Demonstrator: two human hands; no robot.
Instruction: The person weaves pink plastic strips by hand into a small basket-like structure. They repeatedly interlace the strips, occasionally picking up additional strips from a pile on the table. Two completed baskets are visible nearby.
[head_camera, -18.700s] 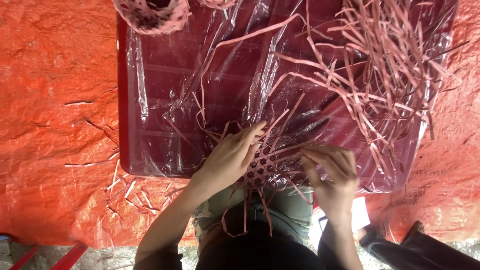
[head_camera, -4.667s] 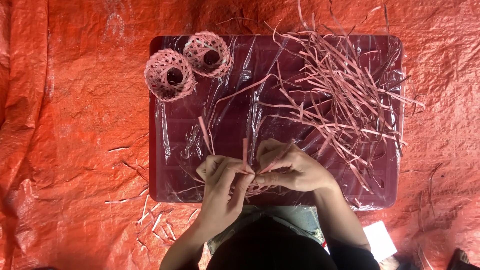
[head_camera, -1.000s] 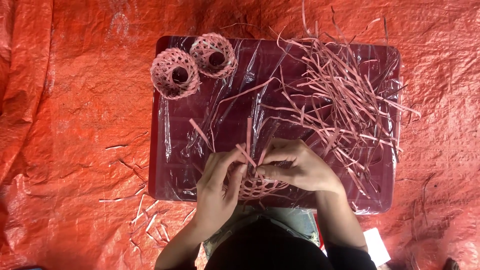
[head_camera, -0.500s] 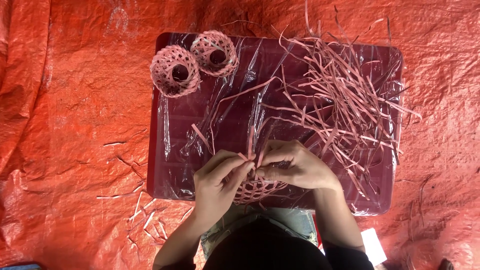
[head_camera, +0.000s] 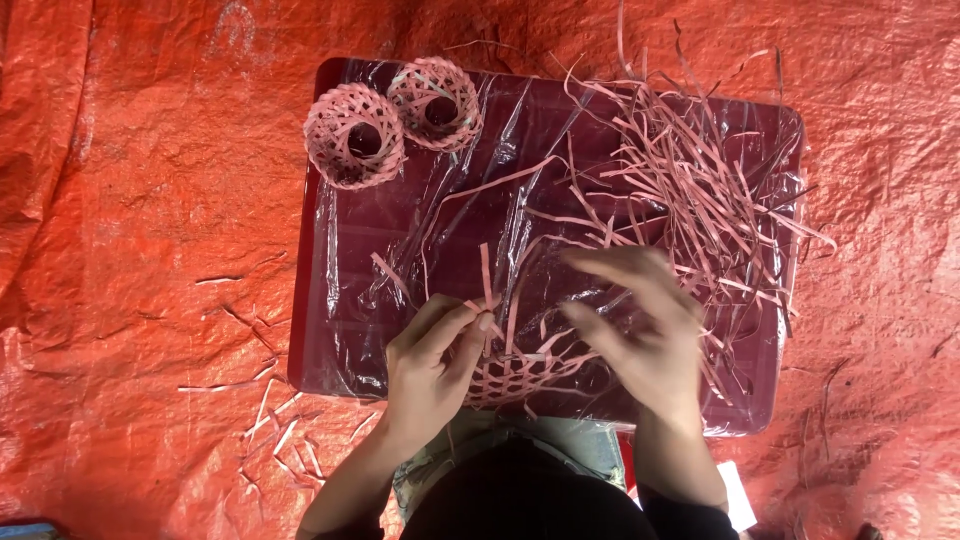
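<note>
The left hand (head_camera: 432, 362) pinches a pink strip (head_camera: 486, 290) of the woven mat (head_camera: 515, 375). The right hand (head_camera: 640, 325) hovers blurred, fingers spread. Loose strips (head_camera: 690, 180) crowd the worktop (head_camera: 350, 300) beside it.

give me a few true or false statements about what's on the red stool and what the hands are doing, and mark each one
1. Two finished woven rings sit at the far left corner of the plastic-wrapped stool. True.
2. The left hand pinches a pink strip of the half-woven piece. True.
3. The right hand rests flat on the orange tarp. False: it is blurred, raised over the stool with fingers spread.
4. The loose pink strips are heaped on the stool's left side. False: they lie on its right side.
</note>
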